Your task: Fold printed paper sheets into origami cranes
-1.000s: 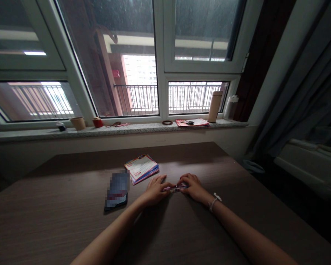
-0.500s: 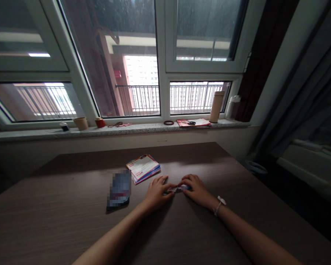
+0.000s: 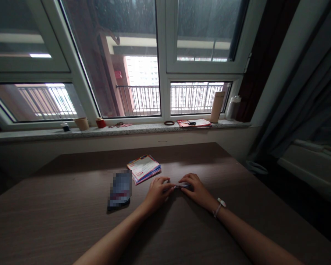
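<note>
Both my hands rest on the dark wooden table point(image 3: 57, 221), fingertips meeting over a small folded piece of coloured paper point(image 3: 179, 187). My left hand point(image 3: 157, 192) has its fingers curled and pinches the paper's left end. My right hand point(image 3: 195, 188), with a white band at the wrist, pinches its right end. Most of the paper is hidden under the fingers. A stack of coloured leaflets point(image 3: 143, 168) lies just beyond my left hand. A phone point(image 3: 119, 190) lies to the left of it.
A stone windowsill point(image 3: 30, 133) runs behind the table with a paper cup point(image 3: 82, 123), a red pot point(image 3: 100, 122), a bracelet point(image 3: 169, 123), papers point(image 3: 194, 123), a tall flask point(image 3: 217, 106) and a bottle point(image 3: 232, 108). Grey curtains point(image 3: 306, 92) hang at the right.
My fingers have closed in tighter over the small paper, which shows less than before. The hands stay in about the same spot on the table.
</note>
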Action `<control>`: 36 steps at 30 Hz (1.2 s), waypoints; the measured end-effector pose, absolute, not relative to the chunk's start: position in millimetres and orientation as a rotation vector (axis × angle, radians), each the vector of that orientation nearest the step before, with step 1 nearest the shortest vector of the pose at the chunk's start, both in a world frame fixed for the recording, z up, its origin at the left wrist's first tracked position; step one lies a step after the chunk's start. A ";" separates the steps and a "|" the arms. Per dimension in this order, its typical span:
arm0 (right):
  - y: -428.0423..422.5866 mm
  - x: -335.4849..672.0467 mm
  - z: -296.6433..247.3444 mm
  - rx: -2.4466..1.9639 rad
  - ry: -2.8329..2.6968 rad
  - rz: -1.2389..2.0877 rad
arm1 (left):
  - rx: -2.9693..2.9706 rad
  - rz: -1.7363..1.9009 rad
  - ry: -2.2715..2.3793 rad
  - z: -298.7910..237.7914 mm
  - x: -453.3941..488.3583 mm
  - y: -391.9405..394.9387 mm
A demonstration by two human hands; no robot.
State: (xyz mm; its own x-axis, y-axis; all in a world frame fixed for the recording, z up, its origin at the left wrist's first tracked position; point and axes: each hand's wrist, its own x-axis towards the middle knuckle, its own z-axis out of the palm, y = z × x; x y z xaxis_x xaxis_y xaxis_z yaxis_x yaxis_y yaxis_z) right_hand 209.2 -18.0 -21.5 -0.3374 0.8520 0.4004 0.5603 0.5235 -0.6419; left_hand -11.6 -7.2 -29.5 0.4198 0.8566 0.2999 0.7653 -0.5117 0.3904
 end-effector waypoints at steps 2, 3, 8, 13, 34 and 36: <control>-19.4 207.9 -19.3 -1.106 -2.064 0.483 | 2.483 0.695 1.424 -28.2 -11.4 -8.1; -20.2 207.1 -18.6 -1.088 -2.074 0.463 | 2.485 0.695 1.421 -27.8 -11.4 -8.4; -23.5 202.9 -17.6 -1.030 -2.088 0.364 | 2.491 0.721 1.374 -29.7 -12.0 -8.0; -25.7 198.8 -16.9 -0.997 -2.061 0.359 | 2.473 0.840 1.337 -34.7 -11.6 -6.6; -19.7 183.0 -29.2 -1.249 -1.567 0.608 | 1.864 1.190 1.439 -35.7 19.0 -30.5; -20.0 182.2 -30.1 -1.239 -1.582 0.625 | 1.871 1.183 1.438 -34.9 19.1 -29.4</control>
State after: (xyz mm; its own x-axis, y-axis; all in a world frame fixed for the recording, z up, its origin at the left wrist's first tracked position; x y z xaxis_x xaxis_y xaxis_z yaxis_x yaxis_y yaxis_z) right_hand 182.2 -20.0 -30.1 0.0143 0.9233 0.3837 0.4120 0.3442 -0.8437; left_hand 19.1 -29.4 -34.9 0.0662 0.9403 0.3340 0.5095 -0.3196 0.7989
